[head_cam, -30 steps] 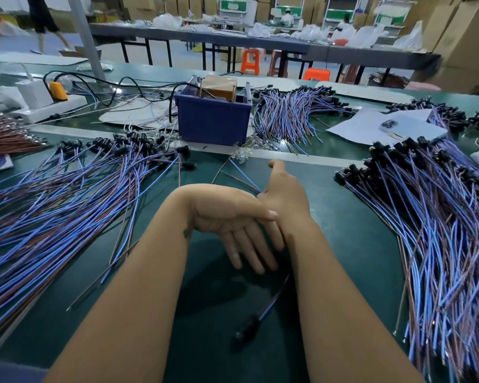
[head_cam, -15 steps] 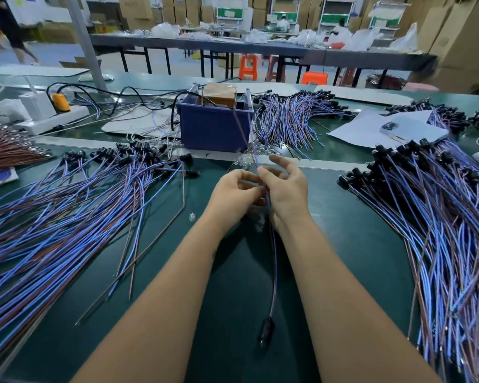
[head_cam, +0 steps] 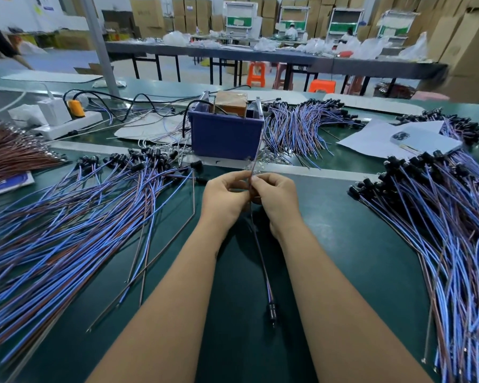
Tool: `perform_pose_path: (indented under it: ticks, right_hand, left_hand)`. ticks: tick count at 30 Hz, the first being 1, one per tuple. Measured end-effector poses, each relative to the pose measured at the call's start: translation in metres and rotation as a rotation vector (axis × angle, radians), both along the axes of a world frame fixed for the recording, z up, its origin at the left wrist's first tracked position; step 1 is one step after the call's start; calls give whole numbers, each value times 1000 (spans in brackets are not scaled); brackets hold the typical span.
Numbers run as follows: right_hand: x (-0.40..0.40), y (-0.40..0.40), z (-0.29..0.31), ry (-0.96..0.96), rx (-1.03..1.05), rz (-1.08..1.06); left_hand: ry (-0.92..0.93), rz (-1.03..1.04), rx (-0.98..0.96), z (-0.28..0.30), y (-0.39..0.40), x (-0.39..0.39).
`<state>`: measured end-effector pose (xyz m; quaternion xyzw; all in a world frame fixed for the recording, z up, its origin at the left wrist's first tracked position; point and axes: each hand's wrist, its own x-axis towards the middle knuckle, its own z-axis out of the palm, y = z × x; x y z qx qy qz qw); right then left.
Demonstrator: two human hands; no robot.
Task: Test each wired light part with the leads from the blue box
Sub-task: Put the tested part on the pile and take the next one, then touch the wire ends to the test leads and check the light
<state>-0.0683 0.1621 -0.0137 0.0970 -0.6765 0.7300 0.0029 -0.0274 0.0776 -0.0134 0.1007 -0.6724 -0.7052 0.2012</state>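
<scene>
My left hand (head_cam: 224, 197) and my right hand (head_cam: 275, 200) meet at the middle of the green table, both pinching the wires of one wired light part (head_cam: 263, 266). Its blue and brown wires run down between my forearms to a black lamp head (head_cam: 272, 312) lying on the table. The wire ends stick up above my fingers toward the blue box (head_cam: 225, 134), which stands just behind my hands with a brown block inside it. I cannot make out the leads from the box at my fingers.
A big fan of wired parts (head_cam: 67, 217) covers the left of the table, another heap (head_cam: 440, 217) the right, a third (head_cam: 302, 128) behind right of the box. A white power strip (head_cam: 67, 123) lies far left, a phone on papers (head_cam: 423, 139) far right.
My hands rose from lying crossed flat on the table and took up one wired part. The lamp head now lies farther toward me, and the wire hangs straight between my forearms.
</scene>
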Motion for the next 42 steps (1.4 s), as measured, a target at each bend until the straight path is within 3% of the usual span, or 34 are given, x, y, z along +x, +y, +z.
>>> perform_pose_path:
  ticks: [4,8,15,22,30,42]
  right_hand:
    - [-2,1,-1,19,-18,-27]
    - [-4,3,-1,-6,-45,-94]
    - [-8,4,-5,100,127,-157]
    - [-5,7,-2,133,94,-181]
    - [-7,7,2,17,-8,-143]
    - [-7,7,0,31,71,-138]
  left_hand:
    - [-11,4,-30,-1,2,-3]
    - [-25,151,-30,-1,-8,-4]
    - [-40,403,-105,-3,-30,-5]
    - [-67,438,-119,-4,-40,-5]
    - [-52,454,-88,-2,-47,-5]
    - [-34,476,-116,-3,-48,-10]
